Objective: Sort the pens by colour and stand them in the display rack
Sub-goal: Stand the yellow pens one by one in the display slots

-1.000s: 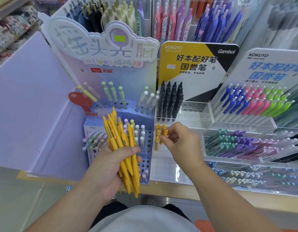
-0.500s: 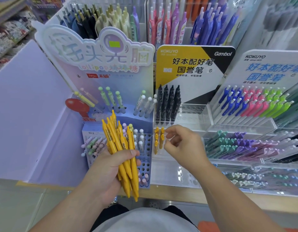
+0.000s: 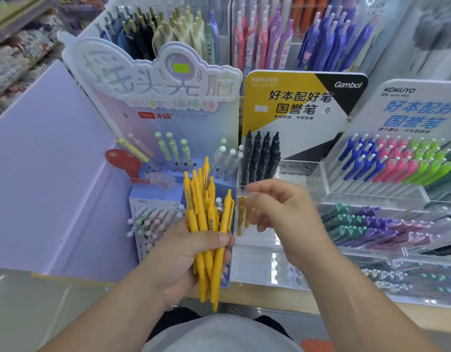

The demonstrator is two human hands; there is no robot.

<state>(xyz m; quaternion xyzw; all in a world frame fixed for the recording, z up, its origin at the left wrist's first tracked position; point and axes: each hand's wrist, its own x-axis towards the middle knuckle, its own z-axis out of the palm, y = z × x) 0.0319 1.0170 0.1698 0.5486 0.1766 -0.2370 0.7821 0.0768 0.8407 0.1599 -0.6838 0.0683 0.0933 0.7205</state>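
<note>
My left hand [image 3: 180, 255] grips a bundle of several yellow pens [image 3: 205, 224], tips down, in front of the rack. A few yellow pens [image 3: 242, 214] stand in the lower tier of the clear acrylic rack [image 3: 303, 171], under a row of black pens [image 3: 261, 156]. My right hand [image 3: 280, 212] hovers just right of the standing yellow pens, fingers spread and loosely curled, holding nothing. The hand hides part of that tier.
A lollipop-pen display [image 3: 163, 102] stands to the left with pastel pens. To the right are racks of blue, pink and green pens [image 3: 397, 158] and teal and purple pens [image 3: 366, 222]. A lilac panel [image 3: 49, 174] walls the left side.
My right hand let go of a yellow pen in the rack and drew back toward the left-hand bundle, fingers opening. The left hand with the bundle shifted slightly right.
</note>
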